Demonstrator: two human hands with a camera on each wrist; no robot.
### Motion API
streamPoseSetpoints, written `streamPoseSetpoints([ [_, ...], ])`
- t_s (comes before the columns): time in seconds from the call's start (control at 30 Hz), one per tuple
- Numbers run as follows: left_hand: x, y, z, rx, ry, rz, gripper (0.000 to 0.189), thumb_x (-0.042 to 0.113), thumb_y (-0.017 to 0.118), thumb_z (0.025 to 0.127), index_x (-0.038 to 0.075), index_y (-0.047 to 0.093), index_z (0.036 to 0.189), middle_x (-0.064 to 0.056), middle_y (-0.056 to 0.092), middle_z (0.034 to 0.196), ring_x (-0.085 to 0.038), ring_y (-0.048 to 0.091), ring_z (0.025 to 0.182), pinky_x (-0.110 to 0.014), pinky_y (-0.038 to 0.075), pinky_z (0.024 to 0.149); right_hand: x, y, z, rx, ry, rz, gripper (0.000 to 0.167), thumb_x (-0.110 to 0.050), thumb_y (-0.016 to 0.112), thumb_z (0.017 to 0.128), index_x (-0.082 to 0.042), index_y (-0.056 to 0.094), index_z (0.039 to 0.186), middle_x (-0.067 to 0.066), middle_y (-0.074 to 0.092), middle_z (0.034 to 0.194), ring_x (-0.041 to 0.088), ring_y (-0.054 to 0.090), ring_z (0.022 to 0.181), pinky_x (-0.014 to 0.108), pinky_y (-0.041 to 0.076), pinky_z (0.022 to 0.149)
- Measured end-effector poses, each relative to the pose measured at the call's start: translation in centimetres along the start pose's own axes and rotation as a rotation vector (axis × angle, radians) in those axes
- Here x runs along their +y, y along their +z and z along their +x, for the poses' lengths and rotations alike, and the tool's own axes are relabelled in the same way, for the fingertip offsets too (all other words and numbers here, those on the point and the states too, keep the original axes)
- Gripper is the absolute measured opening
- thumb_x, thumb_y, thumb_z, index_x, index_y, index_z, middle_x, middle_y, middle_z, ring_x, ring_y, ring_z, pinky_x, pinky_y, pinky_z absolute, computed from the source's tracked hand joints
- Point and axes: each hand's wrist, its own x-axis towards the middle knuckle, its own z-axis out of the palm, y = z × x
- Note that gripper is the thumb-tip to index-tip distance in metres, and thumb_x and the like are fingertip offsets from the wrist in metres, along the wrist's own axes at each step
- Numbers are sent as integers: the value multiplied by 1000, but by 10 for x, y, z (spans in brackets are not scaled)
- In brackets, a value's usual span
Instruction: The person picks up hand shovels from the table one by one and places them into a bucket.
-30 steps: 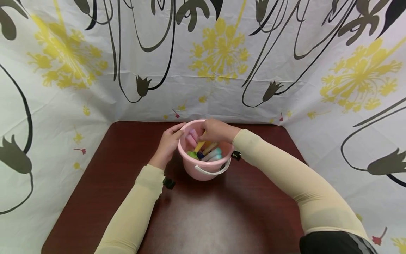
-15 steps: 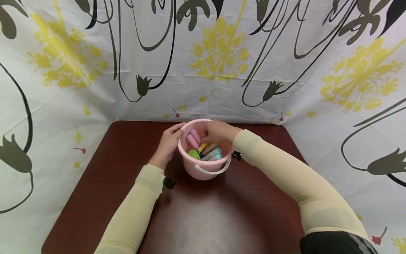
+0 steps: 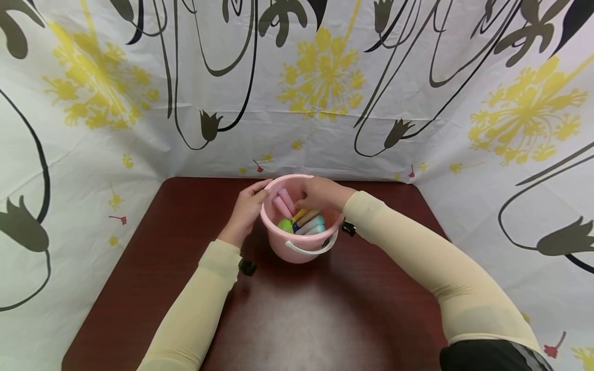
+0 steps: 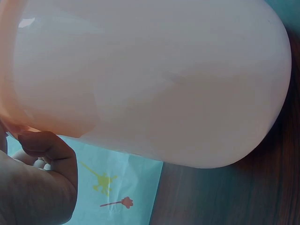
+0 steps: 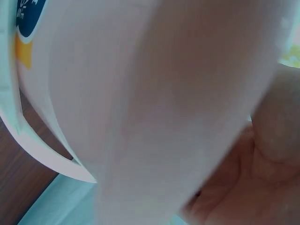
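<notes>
A pink bucket (image 3: 285,246) stands upright near the table's far edge, its white handle (image 3: 306,252) hanging down in front. My left hand (image 3: 243,211) grips the rim on the left; the left wrist view shows its thumb (image 4: 44,143) bent at the bucket's edge. Over the right rim reaches my right hand (image 3: 325,193), its fingers curled down above a yellow stick-like piece (image 3: 300,214). Fingertips are partly hidden, so whether they pinch anything is unclear. Also inside are pink rounded pieces (image 3: 281,206), a green round piece (image 3: 285,225) and grey pieces with turquoise ends (image 3: 312,225).
The dark red-brown table (image 3: 287,319) extends toward me in front of the bucket. Patterned white cloth (image 3: 320,139) hangs behind and along both sides. A dark wrist camera (image 3: 247,267) sits beside my left sleeve, close to the bucket.
My right hand has shifted slightly right inside the bucket. The yellow piece now lies lower beside the others, and the green piece shows more fully. The left hand has stayed on the rim.
</notes>
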Motion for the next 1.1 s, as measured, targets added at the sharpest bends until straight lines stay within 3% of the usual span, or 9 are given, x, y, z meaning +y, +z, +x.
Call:
streamPoseSetpoints([
  [0.1,0,0,1,-1,5,4,41,23,64,112,14,70,151,-10,65,154,-28,64,137,-49,53,116,2,-1,0,38,7,-64,27,-35,76,105,-9,74,101,2,60,79,21,60,78,35,49,75],
  [0.2,1,1,1,-2,15,11,40,22,64,111,13,70,150,-11,65,153,-30,64,136,-50,53,116,6,-2,-3,84,-26,-71,33,-37,75,107,-10,68,89,2,55,74,21,56,72,35,46,69],
  [0.47,5,-3,0,-23,-11,71,41,25,63,112,15,69,151,-11,65,153,-29,64,136,-49,52,118,22,0,-24,304,-97,98,22,-33,72,109,-13,75,101,2,70,89,21,62,79,40,53,73],
  [0.73,15,-18,-5,-71,5,178,55,52,58,113,14,66,153,-9,64,154,-29,57,142,-51,46,122,45,-3,-55,488,-77,265,21,-32,71,110,-12,75,107,3,72,100,23,65,90,44,56,81],
  [0.87,22,-27,-10,-27,66,404,60,57,53,113,13,66,151,-12,65,150,-31,58,139,-53,47,119,57,-3,-73,526,-39,259,24,-35,71,110,-12,75,110,5,72,105,25,65,95,46,55,85],
  [1.0,28,-41,-21,22,192,715,55,50,53,115,10,64,150,-16,65,138,-35,61,127,-56,52,110,66,0,-92,528,0,206,28,-39,69,111,-11,74,113,7,72,109,27,64,98,47,54,87],
  [1.1,31,-52,-32,44,279,881,50,40,54,115,6,62,152,-17,62,138,-38,61,126,-59,53,108,72,3,-106,522,19,139,31,-39,68,111,-9,74,116,10,73,113,29,66,102,52,56,91],
])
